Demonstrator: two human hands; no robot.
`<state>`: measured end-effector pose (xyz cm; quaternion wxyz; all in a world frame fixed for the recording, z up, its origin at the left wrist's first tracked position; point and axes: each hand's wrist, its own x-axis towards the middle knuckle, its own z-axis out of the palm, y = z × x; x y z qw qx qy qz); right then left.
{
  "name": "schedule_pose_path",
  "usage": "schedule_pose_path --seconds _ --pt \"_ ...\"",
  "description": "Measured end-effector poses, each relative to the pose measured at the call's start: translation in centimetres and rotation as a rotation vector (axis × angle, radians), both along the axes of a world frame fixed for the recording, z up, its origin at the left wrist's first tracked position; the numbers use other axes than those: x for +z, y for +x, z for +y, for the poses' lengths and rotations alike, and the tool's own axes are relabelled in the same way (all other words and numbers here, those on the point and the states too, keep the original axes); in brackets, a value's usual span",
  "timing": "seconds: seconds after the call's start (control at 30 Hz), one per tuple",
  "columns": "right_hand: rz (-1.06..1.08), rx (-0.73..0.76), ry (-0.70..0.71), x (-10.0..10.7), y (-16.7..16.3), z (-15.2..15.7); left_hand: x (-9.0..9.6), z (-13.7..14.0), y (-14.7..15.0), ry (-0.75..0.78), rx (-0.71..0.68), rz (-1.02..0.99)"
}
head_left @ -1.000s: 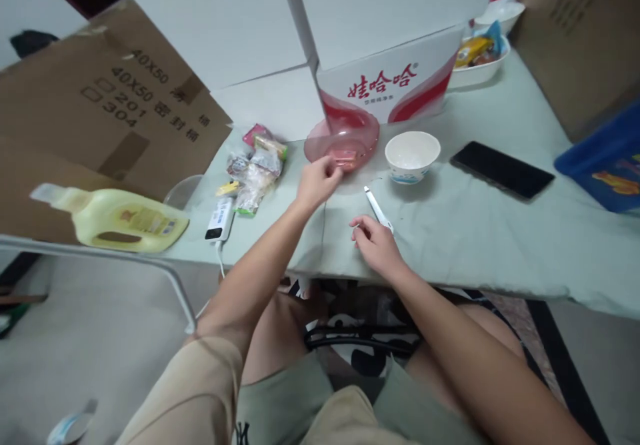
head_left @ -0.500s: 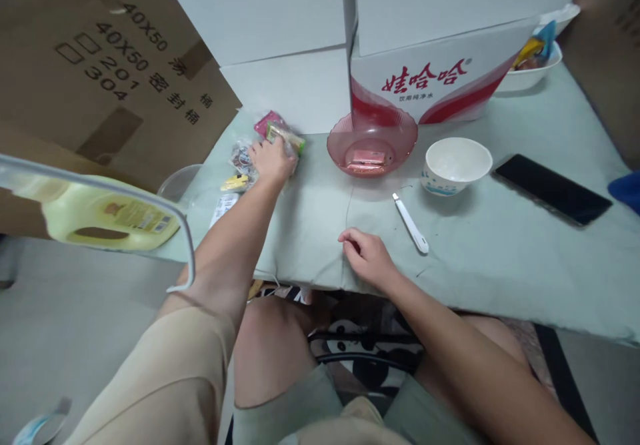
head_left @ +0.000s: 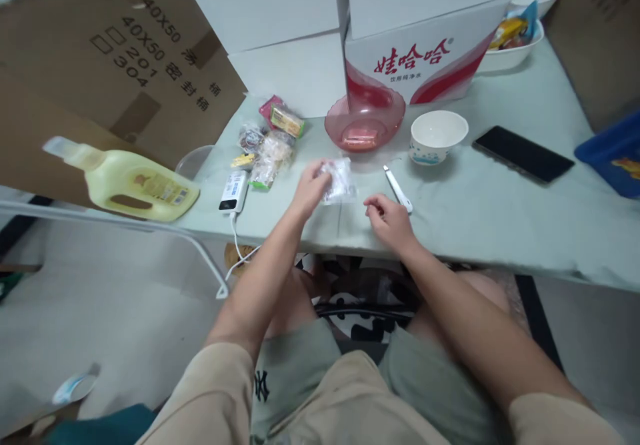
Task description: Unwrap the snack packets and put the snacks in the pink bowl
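Note:
My left hand (head_left: 311, 188) grips a small clear plastic snack packet (head_left: 340, 181) by its left edge, above the table's middle. Its contents look pale and blurred. My right hand (head_left: 389, 221) is loosely curled closed at the table's front, with nothing visible in it. Just behind that hand lies a white utility knife (head_left: 399, 190). A pink translucent bowl (head_left: 335, 128) holding pink packets stands beyond my hands, beside a white paper bowl (head_left: 440, 128). Several wrapped snacks (head_left: 273, 151) are heaped to the left of my left hand.
A power bank (head_left: 234, 191) with a white cable and a yellow-green jug (head_left: 145, 185) lie at left. Cardboard (head_left: 165, 98) and a white carton (head_left: 420, 65) wall the back. On the right are a phone (head_left: 523, 155), a blue packet (head_left: 613, 155) and a white dish (head_left: 510, 58).
My left hand has come away from the snack heap, moving right and nearer with a clear packet. My right hand stays curled, now closer to the knife. The view has shifted.

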<state>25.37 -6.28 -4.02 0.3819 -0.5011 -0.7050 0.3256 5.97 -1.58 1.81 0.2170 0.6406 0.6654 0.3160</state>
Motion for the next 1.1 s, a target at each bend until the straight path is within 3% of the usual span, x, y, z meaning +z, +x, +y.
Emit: schedule_pose_path --seconds 0.17,0.37,0.73,0.93,1.1 --pt "-0.412 -0.203 0.160 -1.0 3.4 -0.5 -4.0 -6.2 1.8 -0.068 -0.095 -0.031" --pt "-0.722 -0.185 0.076 -2.3 5.3 -1.9 -5.5 -6.4 0.8 0.018 -0.151 -0.019" --pt "-0.743 -0.252 0.154 -2.2 4.4 -2.7 -7.2 -6.3 0.6 0.096 0.008 -0.091" --pt "-0.768 -0.264 0.150 -2.3 4.2 -2.5 -7.3 -4.2 -0.6 -0.070 0.174 -0.442" --pt "-0.694 -0.262 0.176 -2.2 4.1 -2.5 -6.2 -2.7 -1.2 -0.157 0.090 -0.509"
